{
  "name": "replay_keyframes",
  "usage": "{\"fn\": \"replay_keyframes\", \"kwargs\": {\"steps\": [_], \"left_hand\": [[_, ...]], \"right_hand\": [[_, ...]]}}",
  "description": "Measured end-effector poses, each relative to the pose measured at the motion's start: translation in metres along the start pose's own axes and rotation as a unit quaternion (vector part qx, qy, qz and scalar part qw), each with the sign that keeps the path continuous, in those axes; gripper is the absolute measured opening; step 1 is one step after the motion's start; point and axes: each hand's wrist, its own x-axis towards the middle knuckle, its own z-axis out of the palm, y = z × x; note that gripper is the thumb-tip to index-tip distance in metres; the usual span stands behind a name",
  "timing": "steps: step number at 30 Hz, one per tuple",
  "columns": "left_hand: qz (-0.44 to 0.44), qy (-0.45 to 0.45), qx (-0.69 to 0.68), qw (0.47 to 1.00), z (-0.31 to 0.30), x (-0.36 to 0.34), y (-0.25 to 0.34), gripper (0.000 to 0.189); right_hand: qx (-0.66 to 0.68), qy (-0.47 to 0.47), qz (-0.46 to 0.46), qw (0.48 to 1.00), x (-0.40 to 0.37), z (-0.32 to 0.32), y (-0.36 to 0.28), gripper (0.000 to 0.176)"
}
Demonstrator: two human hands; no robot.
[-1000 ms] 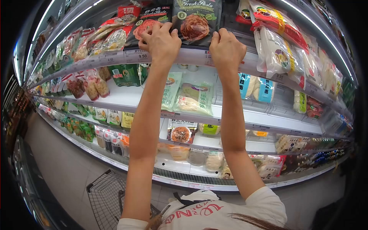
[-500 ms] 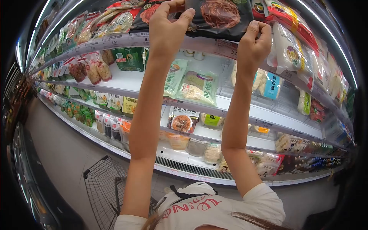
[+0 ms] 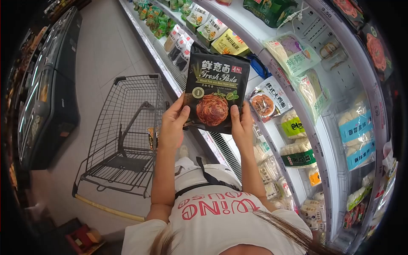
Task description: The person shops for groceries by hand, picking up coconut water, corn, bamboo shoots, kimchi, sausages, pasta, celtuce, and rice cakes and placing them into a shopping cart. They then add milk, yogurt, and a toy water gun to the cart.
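Just 12 o'clock of centre, black rectangular plastic pasta pouch; left hand pinches its 8 o'clock edge, right hand its 4. Probably label check; next move needs firm grips.

Smooth plastic pasta pouch, metal wire cart, matt cloth shirt, smooth floor

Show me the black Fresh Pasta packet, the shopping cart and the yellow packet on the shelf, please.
Black Fresh Pasta packet [image 3: 216,91]: head view, on the middle of its printed front.
Shopping cart [image 3: 121,163]: head view, on its flat dark panel.
Yellow packet [image 3: 230,42]: head view, on its front.
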Motion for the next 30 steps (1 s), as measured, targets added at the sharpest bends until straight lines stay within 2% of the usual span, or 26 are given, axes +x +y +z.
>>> {"fn": "replay_keyframes", "kwargs": {"steps": [1,7,9,11,13,14,15,16,18,19,20,21,22,24,25,26,27,28,30], "left_hand": [[-0.004,0.023,-0.003,1.000,-0.012,-0.006,-0.004,0.045],[-0.013,0.151,-0.071,0.986,-0.059,-0.020,-0.033,0.043],[-0.011,0.209,-0.134,0.969,-0.092,-0.022,-0.043,0.040],[-0.005,0.296,-0.195,0.935,-0.130,-0.027,-0.054,0.040],[-0.006,0.335,-0.253,0.908,-0.156,-0.028,-0.071,0.043],[-0.007,0.343,-0.275,0.898,-0.173,-0.032,-0.074,0.045],[-0.009,0.352,-0.295,0.888,-0.193,-0.038,-0.081,0.048],[0.030,0.397,-0.307,0.865,-0.219,-0.041,-0.098,0.052],[0.069,0.482,-0.259,0.834,-0.266,-0.051,-0.114,0.056],[0.030,0.575,-0.235,0.783,-0.284,-0.055,-0.119,0.056],[-0.014,0.635,-0.226,0.738,-0.313,-0.058,-0.136,0.062],[-0.038,0.643,-0.243,0.725,-0.332,-0.065,-0.150,0.064],[-0.060,0.651,-0.261,0.711,-0.348,-0.073,-0.162,0.066],[-0.131,0.662,-0.274,0.685,-0.385,-0.082,-0.190,0.069],[-0.147,0.666,-0.250,0.688,-0.392,-0.079,-0.193,0.067],[-0.163,0.668,-0.225,0.691,-0.398,-0.074,-0.198,0.065],[-0.177,0.669,-0.201,0.694,-0.403,-0.066,-0.202,0.063],[-0.150,0.627,-0.178,0.744,-0.405,-0.061,-0.204,0.069],[-0.180,0.630,-0.194,0.730,-0.404,-0.038,-0.205,0.075]], "right_hand": [[0.006,-0.027,0.032,0.999,0.000,0.008,0.004,0.037],[0.042,-0.136,0.067,0.988,0.022,0.055,0.059,0.037],[0.143,-0.162,0.205,0.955,0.026,0.089,0.065,0.031],[0.191,-0.163,0.220,0.943,0.021,0.137,0.092,0.028],[0.117,-0.188,0.176,0.959,0.015,0.185,0.138,0.029],[0.160,-0.205,0.204,0.944,0.009,0.214,0.153,0.028],[0.185,-0.223,0.282,0.915,0.000,0.240,0.158,0.026],[0.182,-0.270,0.337,0.883,-0.007,0.261,0.158,0.028],[0.139,-0.307,0.414,0.846,-0.032,0.311,0.207,0.026],[0.078,-0.324,0.430,0.839,-0.047,0.335,0.238,0.031],[0.116,-0.318,0.471,0.815,-0.054,0.341,0.210,0.030],[0.107,-0.325,0.556,0.757,-0.059,0.357,0.219,0.030],[0.047,-0.323,0.599,0.731,-0.071,0.379,0.258,0.032],[-0.060,-0.340,0.598,0.723,-0.078,0.398,0.265,0.034],[-0.114,-0.347,0.595,0.716,-0.082,0.404,0.274,0.035],[-0.099,-0.367,0.604,0.700,-0.082,0.406,0.286,0.030],[-0.201,-0.513,0.460,0.697,-0.079,0.408,0.306,0.028],[-0.291,-0.632,0.292,0.656,-0.075,0.407,0.318,0.026],[-0.322,-0.647,0.242,0.647,-0.068,0.408,0.333,0.025]]}}
